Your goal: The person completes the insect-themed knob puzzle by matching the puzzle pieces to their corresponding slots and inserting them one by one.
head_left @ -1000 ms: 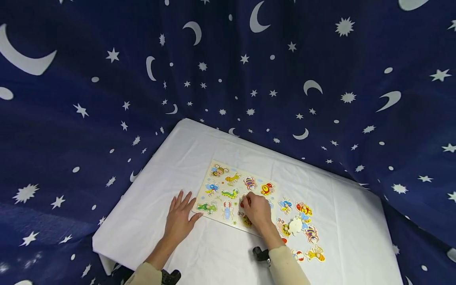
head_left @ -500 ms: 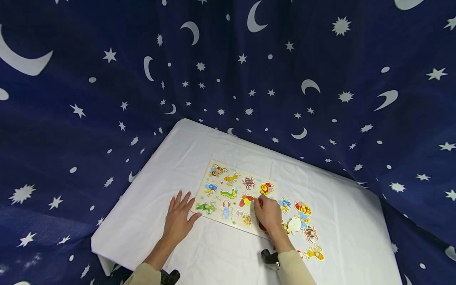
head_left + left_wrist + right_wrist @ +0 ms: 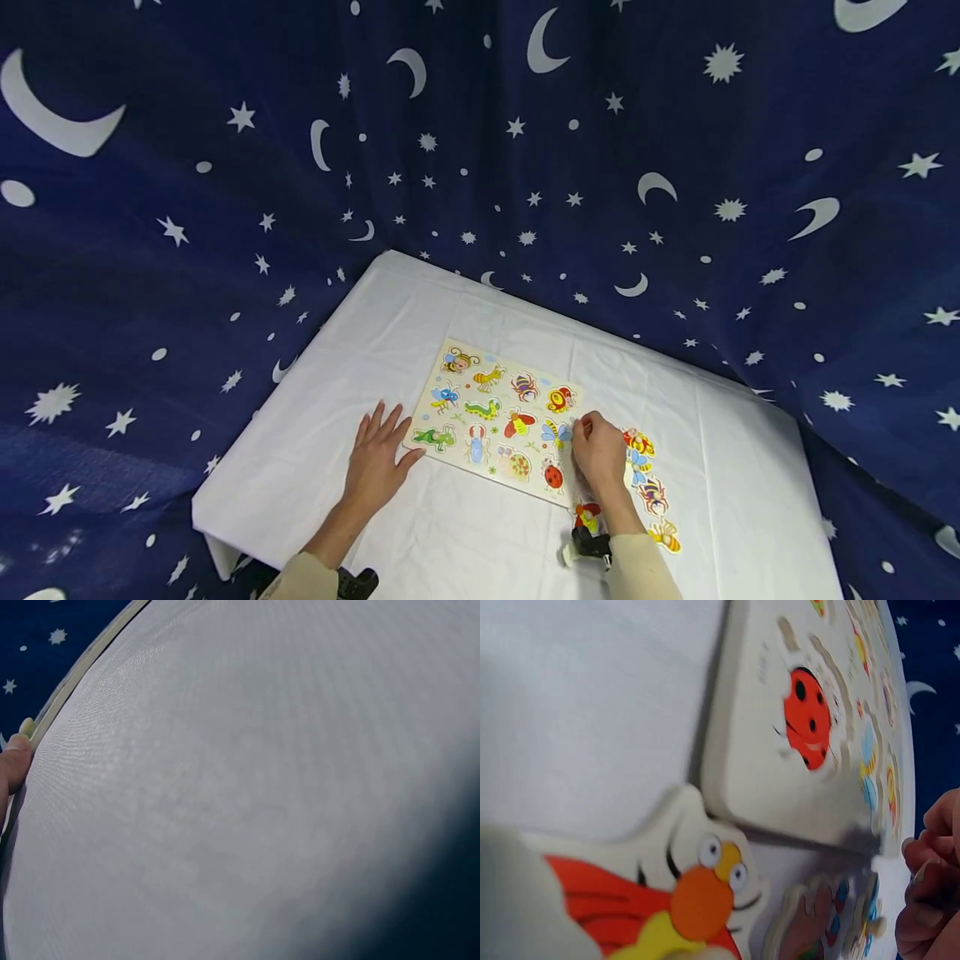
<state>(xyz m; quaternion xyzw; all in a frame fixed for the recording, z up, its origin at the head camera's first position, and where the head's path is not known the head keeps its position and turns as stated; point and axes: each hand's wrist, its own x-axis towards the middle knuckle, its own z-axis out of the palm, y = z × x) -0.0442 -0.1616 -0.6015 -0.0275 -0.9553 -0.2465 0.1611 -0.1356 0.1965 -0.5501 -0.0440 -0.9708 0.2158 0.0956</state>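
A wooden puzzle board (image 3: 461, 421) with printed insects lies on the white-covered table. My left hand (image 3: 377, 462) rests with fingers spread at its left edge; in the left wrist view, my thumb (image 3: 13, 769) is at the edge of the board (image 3: 82, 664). My right hand (image 3: 602, 454) is at the board's right edge, fingers curled, with nothing visible in them. Close by in the right wrist view is a mosquito piece (image 3: 867, 922) with a knob. The red-and-yellow beetle piece (image 3: 660, 907) lies nearer, beside the board's corner with the printed ladybug (image 3: 808, 712).
More loose pieces lie right of the right hand: a red-and-yellow winged piece (image 3: 637, 442), a blue-winged piece (image 3: 639, 468), a purple-striped spider piece (image 3: 652, 495) and an orange-striped piece (image 3: 665, 535). A dark starry curtain (image 3: 480, 125) hangs behind the table (image 3: 735, 500).
My right hand has moved right, from over the red beetle picture to the board's right edge, uncovering the ladybug and bee pictures. The left hand has stayed in place.
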